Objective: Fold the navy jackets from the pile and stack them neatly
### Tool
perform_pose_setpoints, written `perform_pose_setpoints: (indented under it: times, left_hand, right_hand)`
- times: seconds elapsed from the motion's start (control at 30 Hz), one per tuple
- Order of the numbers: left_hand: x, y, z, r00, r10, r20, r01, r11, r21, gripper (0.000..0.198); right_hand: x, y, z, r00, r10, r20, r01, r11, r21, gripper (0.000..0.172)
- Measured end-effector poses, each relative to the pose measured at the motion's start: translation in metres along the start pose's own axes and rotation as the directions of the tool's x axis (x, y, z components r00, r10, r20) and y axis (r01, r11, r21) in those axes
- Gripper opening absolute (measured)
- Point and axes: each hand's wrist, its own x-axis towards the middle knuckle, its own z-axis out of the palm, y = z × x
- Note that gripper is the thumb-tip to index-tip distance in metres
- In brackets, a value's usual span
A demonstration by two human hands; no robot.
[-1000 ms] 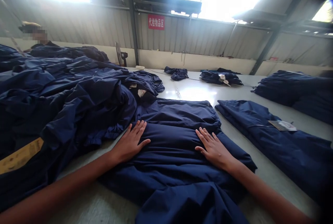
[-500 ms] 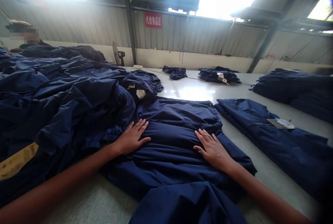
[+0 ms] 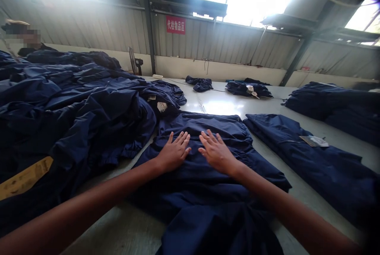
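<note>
Cloth (image 3: 204, 229) bunches up right at your front, the loose near end of the dark blue garment (image 3: 192, 186) that lies before you on the pale table (image 3: 118, 227). Your arms come in from both sides, and here are the hands: left hand (image 3: 175, 153) and right hand (image 3: 216, 152), palms down, fingers stretched and slightly parted, thumbs pointing toward each other across a narrow gap. Neither grasps anything; both look laid on the middle of the garment, probably because a flat palm bears evenly on slack cloth without pinching it. How hard you press, I can't tell.

Off to your left, a yellow label (image 3: 26, 178) lies on the big rumpled heap (image 3: 97, 116), which crowds right up against your garment. Over on your right, a flatter garment (image 3: 308, 164) lies apart, its tag (image 3: 314, 141) on top, perhaps so it can be read.

Farther out now: a dark stack (image 3: 320, 102) at the right, and two small bundles (image 3: 198, 84) across the table, set back, it seems, out of your elbows' way. Beyond stands a fan (image 3: 135, 63), a co-worker (image 3: 37, 49) sits or stands behind the heap, and a red sign (image 3: 175, 24) hangs on the wall.
</note>
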Motion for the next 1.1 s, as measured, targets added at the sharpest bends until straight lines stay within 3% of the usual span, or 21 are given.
perform_pose_setpoints:
  times: [0.1,0.2,0.7,0.9,1.1]
  left_hand:
    - [-0.002,0.004,0.025,1.0,0.012,0.024,-0.012,0.999,-0.031,0.06]
    - [-0.006,0.0,0.037,1.0,0.0,0.027,0.001,0.999,-0.045,0.062]
    - [-0.004,0.001,0.034,0.998,-0.026,0.051,0.029,0.998,-0.058,0.064]
    - [-0.003,-0.002,0.036,0.999,-0.025,0.044,0.028,0.997,-0.073,0.064]
    - [-0.002,-0.002,0.037,0.999,-0.027,0.036,0.03,0.996,-0.084,0.064]
  right_hand:
    - [0.008,-0.023,0.025,0.995,-0.069,0.074,0.065,0.997,0.052,0.067]
    - [0.003,-0.023,0.043,0.99,-0.012,0.138,-0.001,0.995,0.099,0.068]
    - [-0.002,-0.012,0.042,0.995,-0.024,0.092,0.013,0.992,0.125,0.064]
    - [-0.033,0.034,0.028,0.995,-0.025,0.092,0.021,0.999,0.042,0.06]
    - [-0.077,0.085,0.019,0.993,0.081,0.09,-0.079,0.996,-0.031,0.057]
